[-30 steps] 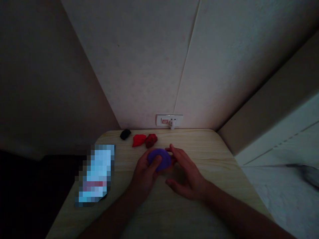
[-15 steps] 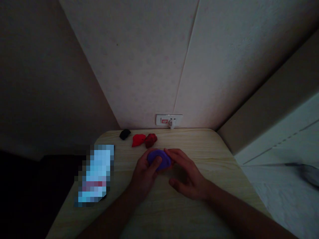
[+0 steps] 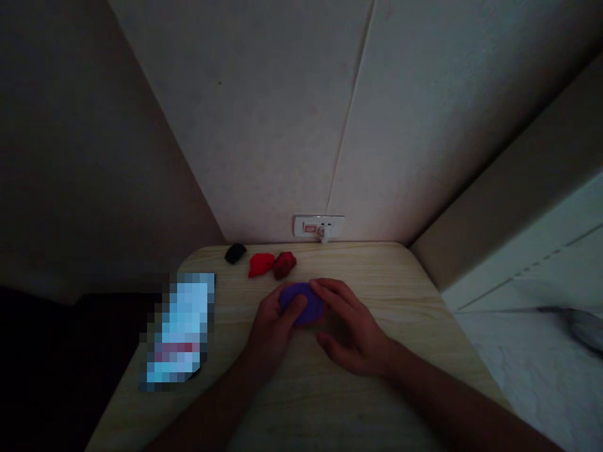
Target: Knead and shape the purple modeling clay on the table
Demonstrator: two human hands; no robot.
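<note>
A flat, rounded purple disc (image 3: 308, 312), which looks like soft modelling clay, is held above the table. My left hand (image 3: 276, 323) is closed on it, thumb pressed on its upper face and fingers beneath. At the disc's right edge, the fingertips of my right hand (image 3: 353, 329) touch or nearly touch it. That hand is curved, its thumb well apart from the fingers. Behind the hands lie a bright red piece (image 3: 260, 264), a dark red lump (image 3: 284, 265) against it, and a small black lump (image 3: 235, 253) farther left.
On the left of the wooden table (image 3: 377, 267) lies a lit, pixelated screen (image 3: 183, 320), probably a phone. A wall socket (image 3: 319, 226) with a white plug sits just above the back edge. A pale cabinet-like panel (image 3: 527, 251) stands at the right.
The purple disc has tilted slightly, so its near edge sits a little lower. My right thumb has shifted slightly left. My left hand keeps its hold.
</note>
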